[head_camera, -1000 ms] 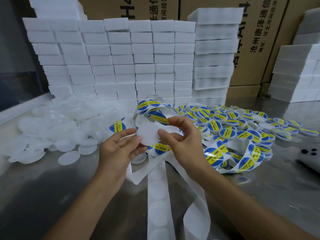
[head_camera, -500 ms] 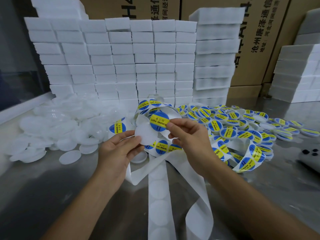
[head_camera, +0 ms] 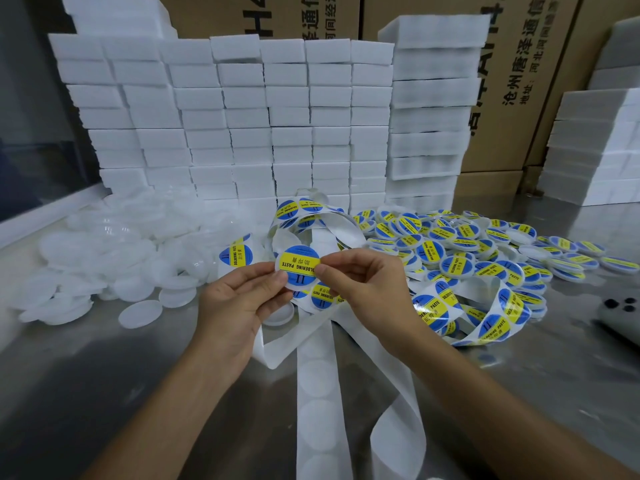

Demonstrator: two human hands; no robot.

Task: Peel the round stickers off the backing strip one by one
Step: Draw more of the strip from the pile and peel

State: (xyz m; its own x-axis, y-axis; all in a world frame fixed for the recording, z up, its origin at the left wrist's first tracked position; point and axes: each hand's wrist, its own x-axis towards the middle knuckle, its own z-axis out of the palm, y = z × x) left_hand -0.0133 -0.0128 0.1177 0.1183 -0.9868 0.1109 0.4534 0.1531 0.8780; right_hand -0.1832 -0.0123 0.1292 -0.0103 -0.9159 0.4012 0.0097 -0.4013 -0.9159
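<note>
"SOLDERING PASTE" on round sticker [head_camera: 299,267]

I see even, cool overhead light across the scene, bright but flat, with no hard shadows. The steel tabletop [head_camera: 104,393] throws back soft grey glare and a dim reflection under the forearms. The white foam blocks [head_camera: 242,116] sit near blown out, their edges slightly smeared. My wide lens bows the cardboard cartons [head_camera: 502,81] outward at the frame's sides. The pile of clear lids [head_camera: 114,251] reads hazy; print on the sticker [head_camera: 299,266] stays legible at centre.
</note>
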